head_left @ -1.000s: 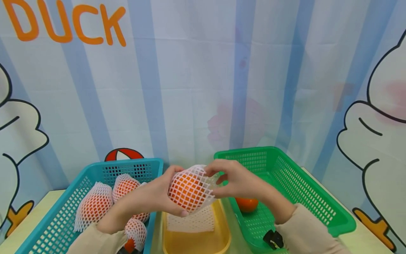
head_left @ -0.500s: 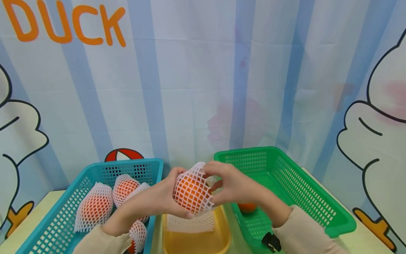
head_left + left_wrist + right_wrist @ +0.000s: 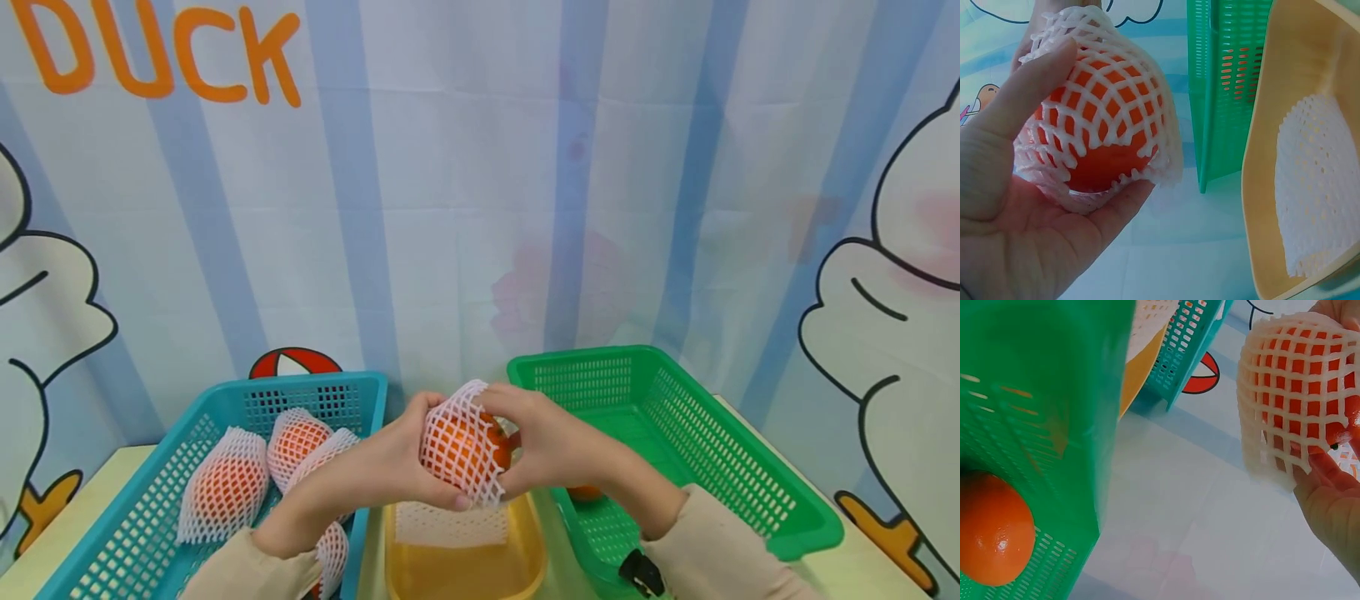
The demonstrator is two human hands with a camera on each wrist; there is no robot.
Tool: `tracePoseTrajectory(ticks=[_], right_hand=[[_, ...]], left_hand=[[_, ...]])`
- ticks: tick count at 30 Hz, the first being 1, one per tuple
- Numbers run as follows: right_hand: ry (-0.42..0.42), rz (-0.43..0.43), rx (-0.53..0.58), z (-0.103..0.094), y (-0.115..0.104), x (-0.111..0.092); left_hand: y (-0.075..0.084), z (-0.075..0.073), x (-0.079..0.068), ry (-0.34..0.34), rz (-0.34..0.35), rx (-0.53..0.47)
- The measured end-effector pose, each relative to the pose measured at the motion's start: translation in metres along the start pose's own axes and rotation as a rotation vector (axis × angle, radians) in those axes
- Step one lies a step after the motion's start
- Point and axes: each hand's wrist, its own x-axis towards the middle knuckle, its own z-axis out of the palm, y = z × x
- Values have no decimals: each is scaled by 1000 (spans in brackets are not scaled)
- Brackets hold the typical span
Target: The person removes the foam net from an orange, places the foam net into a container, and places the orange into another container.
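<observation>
Above the yellow tray, an orange [image 3: 499, 443] sits partly inside a white foam net sleeve [image 3: 456, 454]. My left hand [image 3: 401, 467] cups the sleeved fruit from the left, its thumb along the lower front. On the other side my right hand [image 3: 551, 437] holds the sleeve's open end between curled fingers and thumb. The fruit's bare right side shows between those fingers. In the left wrist view, a bare patch of the orange [image 3: 1110, 167] also shows at the sleeve's lower edge, by a fingertip. A small green stem spot appears in the right wrist view.
Several net-sleeved oranges lie in the blue basket [image 3: 371, 417] at left. The yellow tray [image 3: 536, 558] holds a flat foam net [image 3: 450, 525]. In the green basket [image 3: 817, 533] at right rests a bare orange [image 3: 994, 528]. A striped curtain [image 3: 465, 208] hangs behind.
Both hands have shifted slightly right with the orange. The sleeve's open end has drawn back toward the left, baring the fruit's right side.
</observation>
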Motion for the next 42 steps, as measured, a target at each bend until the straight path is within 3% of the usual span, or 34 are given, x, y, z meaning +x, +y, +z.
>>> tracePoseTrajectory(ticks=[15,29,42], right_hand=[[40,7,37,-4,-1,-3],[43,39,76,-8,4,-6],[52,75,50,-16,2,-10]], left_hand=[[-1,-8,-6,-20,8,-87],[-2,-15,-6,80,98,185],[-2,-17,-5,102,159,227]])
